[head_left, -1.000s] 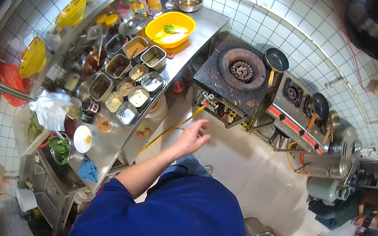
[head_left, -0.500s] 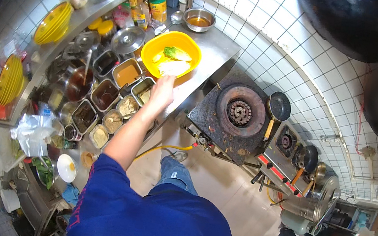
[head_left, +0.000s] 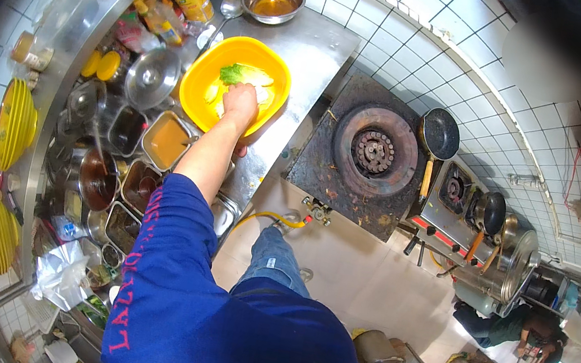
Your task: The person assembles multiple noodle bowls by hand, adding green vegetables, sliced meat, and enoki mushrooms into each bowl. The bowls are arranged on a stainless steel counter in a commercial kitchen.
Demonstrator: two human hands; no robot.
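My left hand (head_left: 241, 102) is down inside a yellow plastic basin (head_left: 192, 97) on the steel counter. Its fingers are curled onto leafy greens (head_left: 249, 76), a green leaf with white stalk pieces; the fingertips are partly hidden. Green leaf sticks out beyond the knuckles, and pale pieces lie on the basin's bottom around the hand. A small skin-coloured patch shows by the basin's near rim beside my forearm; what it belongs to cannot be made out. My right arm and hand do not show.
A steel bowl of brown liquid (head_left: 274, 7) and a ladle (head_left: 232, 6) stand beyond the basin. Seasoning tubs, including an orange sauce tub (head_left: 166, 140), crowd the left. To the right are a wok burner (head_left: 374, 153) and frying pan (head_left: 440, 133). A person (head_left: 532, 334) is far right.
My left hand has moved forward from the basin's near edge down into it, onto the greens. The view has shifted, so the basin sits further left.
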